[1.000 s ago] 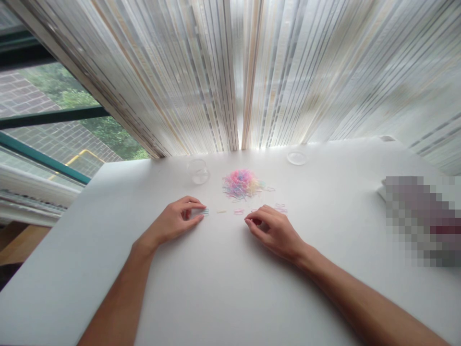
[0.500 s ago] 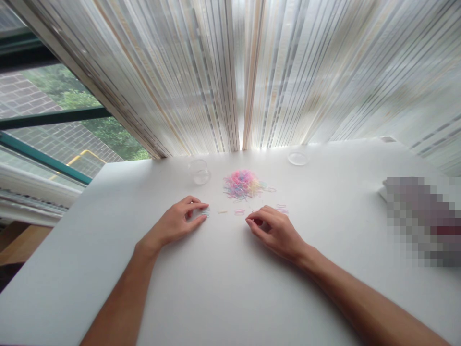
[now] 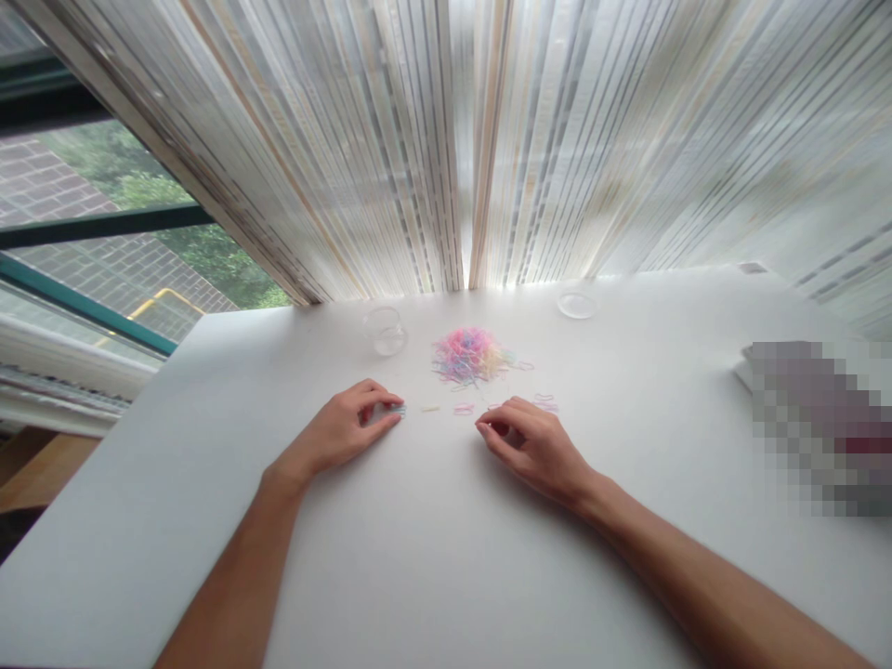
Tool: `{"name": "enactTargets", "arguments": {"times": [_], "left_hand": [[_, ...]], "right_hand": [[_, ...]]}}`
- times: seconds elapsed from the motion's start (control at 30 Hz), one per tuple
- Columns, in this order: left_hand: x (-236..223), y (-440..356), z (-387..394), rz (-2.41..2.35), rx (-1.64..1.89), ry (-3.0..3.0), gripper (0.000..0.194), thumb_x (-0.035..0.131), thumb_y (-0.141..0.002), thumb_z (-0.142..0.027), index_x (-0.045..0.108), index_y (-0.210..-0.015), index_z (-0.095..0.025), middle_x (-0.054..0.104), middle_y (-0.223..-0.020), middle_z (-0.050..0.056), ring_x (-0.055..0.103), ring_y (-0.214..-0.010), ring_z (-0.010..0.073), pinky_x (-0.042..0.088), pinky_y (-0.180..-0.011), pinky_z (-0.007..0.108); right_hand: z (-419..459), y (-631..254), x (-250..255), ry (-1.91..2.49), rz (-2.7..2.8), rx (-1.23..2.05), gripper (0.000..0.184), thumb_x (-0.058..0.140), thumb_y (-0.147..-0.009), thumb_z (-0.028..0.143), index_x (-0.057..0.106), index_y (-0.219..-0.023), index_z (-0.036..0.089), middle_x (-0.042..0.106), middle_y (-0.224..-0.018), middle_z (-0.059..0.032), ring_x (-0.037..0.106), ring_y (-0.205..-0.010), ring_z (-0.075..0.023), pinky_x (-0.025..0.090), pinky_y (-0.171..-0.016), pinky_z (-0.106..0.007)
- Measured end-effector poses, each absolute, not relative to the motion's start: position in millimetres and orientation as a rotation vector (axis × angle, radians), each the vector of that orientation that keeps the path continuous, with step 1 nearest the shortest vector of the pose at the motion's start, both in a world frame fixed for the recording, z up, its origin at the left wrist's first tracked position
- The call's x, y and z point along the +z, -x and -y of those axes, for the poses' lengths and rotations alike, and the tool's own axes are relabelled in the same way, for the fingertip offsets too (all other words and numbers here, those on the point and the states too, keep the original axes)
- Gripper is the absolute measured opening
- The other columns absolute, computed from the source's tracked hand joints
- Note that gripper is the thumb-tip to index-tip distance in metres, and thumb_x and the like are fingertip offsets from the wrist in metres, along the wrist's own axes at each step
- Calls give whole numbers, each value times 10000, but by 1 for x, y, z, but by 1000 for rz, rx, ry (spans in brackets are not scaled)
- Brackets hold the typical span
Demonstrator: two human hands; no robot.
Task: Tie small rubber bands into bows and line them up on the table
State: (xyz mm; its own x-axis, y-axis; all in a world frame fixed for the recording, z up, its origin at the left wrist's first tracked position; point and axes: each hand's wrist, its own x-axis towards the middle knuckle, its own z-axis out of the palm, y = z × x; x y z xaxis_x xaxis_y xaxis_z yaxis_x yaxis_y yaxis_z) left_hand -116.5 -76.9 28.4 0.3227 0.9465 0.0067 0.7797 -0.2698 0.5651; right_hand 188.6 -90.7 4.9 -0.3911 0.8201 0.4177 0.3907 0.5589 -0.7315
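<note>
My left hand (image 3: 352,423) rests on the white table, its thumb and fingertips closed in on a small group of bluish paper clips (image 3: 399,410) from both sides. Just right of them lie a yellowish paper clip (image 3: 430,409) and a few pink paper clips (image 3: 464,409). My right hand (image 3: 526,441) sits beside the pink ones with thumb and forefinger pinched together; whatever is between those tips is too small to make out. Behind its knuckles, purple paper clips (image 3: 547,406) show in part. A multicoloured heap of paper clips (image 3: 470,356) lies beyond both hands.
Behind my left hand stands a clear round container (image 3: 386,333). A clear round lid (image 3: 577,306) lies near the back edge. On the right is a blurred-out object (image 3: 815,418). A striped curtain (image 3: 432,139) hangs along the back, with a window (image 3: 139,204) at left.
The thumb and fingers of my left hand have drawn a little closer together around the bluish paper clips. My right hand stays nearly still.
</note>
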Motion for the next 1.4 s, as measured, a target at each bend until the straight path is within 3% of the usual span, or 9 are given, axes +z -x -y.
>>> {"name": "enactTargets", "arguments": {"times": [0.63,0.87,1.13,1.4], "left_hand": [[30,116,77,-1515,493,-2105,282,620,-915,-463,767,-1015,-243,667,-986,30,521,-662,127,482,-667,258],[29,116,77,-1514,505,-2126,290,651,-892,-465,761,-1041,-242,662,-1021,32,522,-663,125,493,-675,256],[29,117,78,-1491,508,-2123,267,655,-893,-453,763,-1008,-239,663,-983,24,508,-663,124,478,-668,251],[26,118,77,-1485,525,-2134,314,652,-882,-495,767,-1033,-244,665,-1016,32,498,-652,124,485,-667,260]], "right_hand": [[92,-189,8,985,2010,678,147,562,-948,204,678,-858,209,667,-742,-29,601,-665,-150,505,-636,-277],[88,-193,18,928,1930,479,143,571,-946,200,683,-859,213,646,-681,-14,596,-640,-151,505,-624,-278],[63,-228,32,1214,1571,172,169,597,-930,306,692,-826,213,680,-714,-26,581,-613,-162,498,-613,-303],[22,-259,14,1470,1001,427,237,623,-821,392,710,-813,171,672,-686,-29,658,-676,-191,511,-607,-291]]}}
